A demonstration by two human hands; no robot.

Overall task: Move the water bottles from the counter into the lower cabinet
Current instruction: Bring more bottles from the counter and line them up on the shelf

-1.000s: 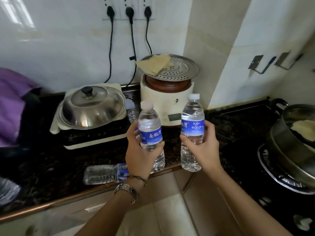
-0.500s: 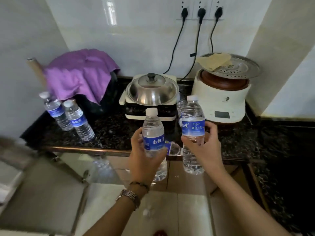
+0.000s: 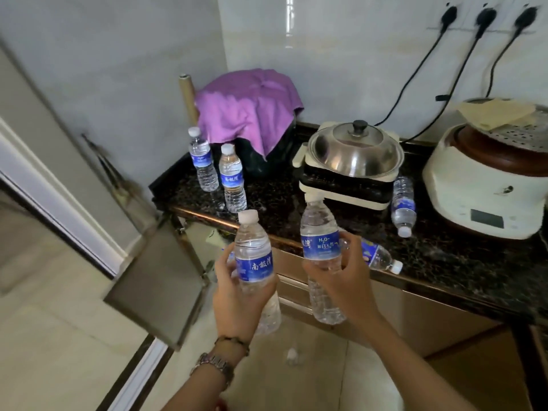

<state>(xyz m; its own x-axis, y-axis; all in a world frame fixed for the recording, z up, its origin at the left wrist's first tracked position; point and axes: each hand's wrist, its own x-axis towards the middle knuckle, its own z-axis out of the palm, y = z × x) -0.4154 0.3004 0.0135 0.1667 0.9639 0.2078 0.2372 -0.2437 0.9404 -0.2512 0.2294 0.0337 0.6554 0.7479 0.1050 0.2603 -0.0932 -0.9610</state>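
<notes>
I face glossy white wall tiles point(image 3: 355, 54), three plugged sockets point(image 3: 486, 16), pale floor tiles point(image 3: 59, 336), a dark speckled table point(image 3: 444, 256).

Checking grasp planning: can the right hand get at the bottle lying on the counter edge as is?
Probably not yet: the right hand is already wrapped around an upright bottle. The lying bottle sits just behind it, otherwise unobstructed.

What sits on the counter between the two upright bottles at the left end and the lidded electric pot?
In the head view, only bare dark counter separates the upright bottles from the pot; the purple cloth sits farther back.
</notes>
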